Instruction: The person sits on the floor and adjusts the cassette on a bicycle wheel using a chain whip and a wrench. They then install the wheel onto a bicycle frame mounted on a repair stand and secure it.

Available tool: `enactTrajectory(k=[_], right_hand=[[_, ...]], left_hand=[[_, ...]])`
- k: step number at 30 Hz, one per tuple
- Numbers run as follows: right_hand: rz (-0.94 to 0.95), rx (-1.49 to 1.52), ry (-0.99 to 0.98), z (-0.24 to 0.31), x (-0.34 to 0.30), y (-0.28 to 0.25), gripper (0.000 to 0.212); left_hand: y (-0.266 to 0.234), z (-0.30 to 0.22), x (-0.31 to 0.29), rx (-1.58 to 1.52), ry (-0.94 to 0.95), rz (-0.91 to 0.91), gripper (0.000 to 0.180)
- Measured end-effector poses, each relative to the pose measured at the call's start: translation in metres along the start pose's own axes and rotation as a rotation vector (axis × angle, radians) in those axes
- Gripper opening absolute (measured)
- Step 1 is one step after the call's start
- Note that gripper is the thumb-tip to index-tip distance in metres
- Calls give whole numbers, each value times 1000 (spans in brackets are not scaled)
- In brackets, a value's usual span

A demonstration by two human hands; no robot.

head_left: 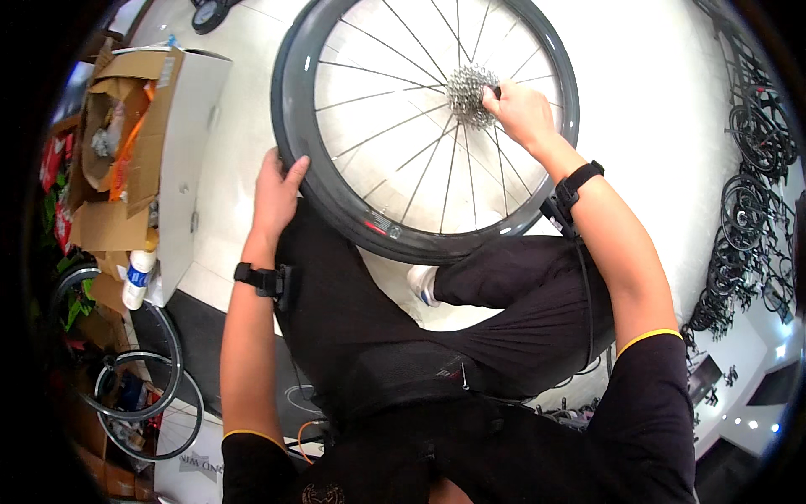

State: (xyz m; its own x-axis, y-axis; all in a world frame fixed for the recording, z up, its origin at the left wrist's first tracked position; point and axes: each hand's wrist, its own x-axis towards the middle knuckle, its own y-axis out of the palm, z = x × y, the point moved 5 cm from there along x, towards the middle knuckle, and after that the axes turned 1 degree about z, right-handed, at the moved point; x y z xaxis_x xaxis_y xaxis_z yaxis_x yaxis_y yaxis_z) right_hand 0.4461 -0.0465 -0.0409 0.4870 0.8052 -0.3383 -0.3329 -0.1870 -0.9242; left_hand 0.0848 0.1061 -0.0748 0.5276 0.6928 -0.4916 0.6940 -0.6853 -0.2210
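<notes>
A bicycle wheel point(295, 101) with a deep black rim, dark tire and thin spokes stands tilted in front of my knees, its lower part against my legs. My left hand point(279, 186) grips the tire at the left side, thumb on the near face and fingers behind. At the hub sits a silver cassette point(467, 94) of stacked sprockets. My right hand point(525, 113) is closed at the cassette's centre, thumb and fingers pinching a small dark piece whose kind I cannot make out. Black straps with small devices are on both wrists.
On the left, an open cardboard box point(117, 227) with loose packing rests by a white cabinet point(189, 143). A white bottle point(138, 279) stands beside it. Two more wheels point(178, 353) lean below. Many bicycles point(743, 210) line the far right. A white shoe point(422, 286) shows under the wheel.
</notes>
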Motion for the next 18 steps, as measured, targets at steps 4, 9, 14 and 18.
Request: enactTrajectory(k=[4, 9, 14, 18], right_hand=[[89, 66, 83, 5, 4, 4, 49], [337, -35, -1, 1, 21, -32, 68], [332, -63, -90, -19, -66, -206, 67], [355, 110, -220, -27, -184, -221, 68]], left_hand=[[-11, 8, -3, 123, 21, -28, 47], [-8, 20, -8, 161, -51, -25, 50], [17, 15, -35, 139, -112, 22, 62], [25, -5, -44, 56, -315, 12, 55]])
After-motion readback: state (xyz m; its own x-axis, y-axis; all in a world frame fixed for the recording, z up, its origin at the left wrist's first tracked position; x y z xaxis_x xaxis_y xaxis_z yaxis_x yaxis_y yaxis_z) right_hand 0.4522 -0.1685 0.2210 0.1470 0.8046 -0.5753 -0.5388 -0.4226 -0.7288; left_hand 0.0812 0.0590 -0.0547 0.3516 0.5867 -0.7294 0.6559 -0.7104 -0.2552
